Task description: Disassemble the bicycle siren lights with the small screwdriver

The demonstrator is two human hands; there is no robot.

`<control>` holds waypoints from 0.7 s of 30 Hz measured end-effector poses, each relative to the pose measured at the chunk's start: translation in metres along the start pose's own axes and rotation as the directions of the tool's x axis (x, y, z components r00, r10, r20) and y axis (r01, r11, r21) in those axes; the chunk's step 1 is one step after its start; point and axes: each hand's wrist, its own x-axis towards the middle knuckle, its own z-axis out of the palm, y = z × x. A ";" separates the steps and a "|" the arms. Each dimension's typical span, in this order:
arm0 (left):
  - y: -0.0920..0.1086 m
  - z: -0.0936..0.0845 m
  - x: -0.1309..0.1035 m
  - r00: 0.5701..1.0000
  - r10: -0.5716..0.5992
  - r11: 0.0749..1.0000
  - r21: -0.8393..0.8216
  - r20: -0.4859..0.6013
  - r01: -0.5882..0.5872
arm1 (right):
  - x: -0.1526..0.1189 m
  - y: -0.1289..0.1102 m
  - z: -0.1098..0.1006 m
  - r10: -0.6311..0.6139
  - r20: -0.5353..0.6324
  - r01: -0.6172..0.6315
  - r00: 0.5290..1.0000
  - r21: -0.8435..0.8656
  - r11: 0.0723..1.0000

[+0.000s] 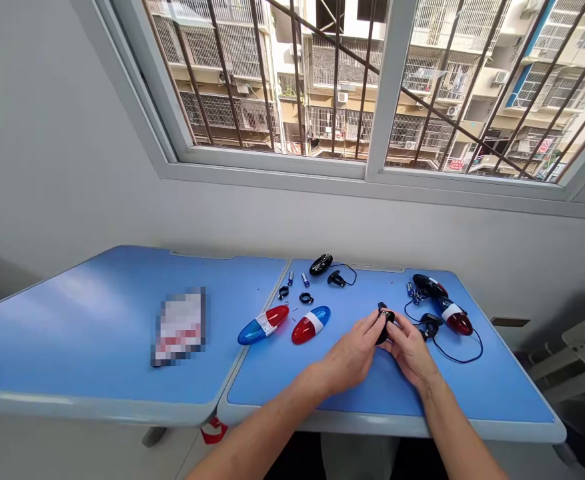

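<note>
Both my left hand [355, 350] and my right hand [409, 347] are closed round a small glossy black plastic part [385, 327], held between the fingertips just above the table. My fingers cover much of it, so its exact kind is hidden. To the left of my hands lie a red-and-blue lens cover [316, 324] with a white middle band and a matching blue-and-red cover [264, 325]. Close to the right hand, a black part with a cord [429, 325] rests on the table.
Behind sit a black oval housing [321, 265], a corded black piece [341, 278], two batteries [305, 280] and black ring clamps [306, 298]. A red-ended light [456, 317] with looping cable lies at right. A blurred packet [179, 328] is on the left blue table [97, 333].
</note>
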 end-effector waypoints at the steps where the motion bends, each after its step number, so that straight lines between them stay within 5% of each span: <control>1: 0.000 0.000 0.000 1.000 0.003 1.000 -0.005 0.002 -0.003 | 0.000 0.000 0.001 0.001 -0.002 -0.001 1.000 -0.001 1.000; 8: -0.002 0.001 -0.001 0.997 0.004 0.993 -0.114 -0.083 -0.013 | -0.003 -0.003 0.007 -0.014 0.002 0.014 1.000 0.010 1.000; 13: -0.006 -0.002 0.000 0.969 -0.156 0.966 -0.236 -0.191 0.109 | -0.004 -0.003 0.009 -0.032 0.033 0.031 0.999 0.027 0.999; 21: -0.010 -0.019 -0.002 0.993 -0.106 0.963 -0.254 -0.061 0.087 | -0.011 -0.009 0.008 -0.118 0.076 0.132 0.990 -0.219 0.967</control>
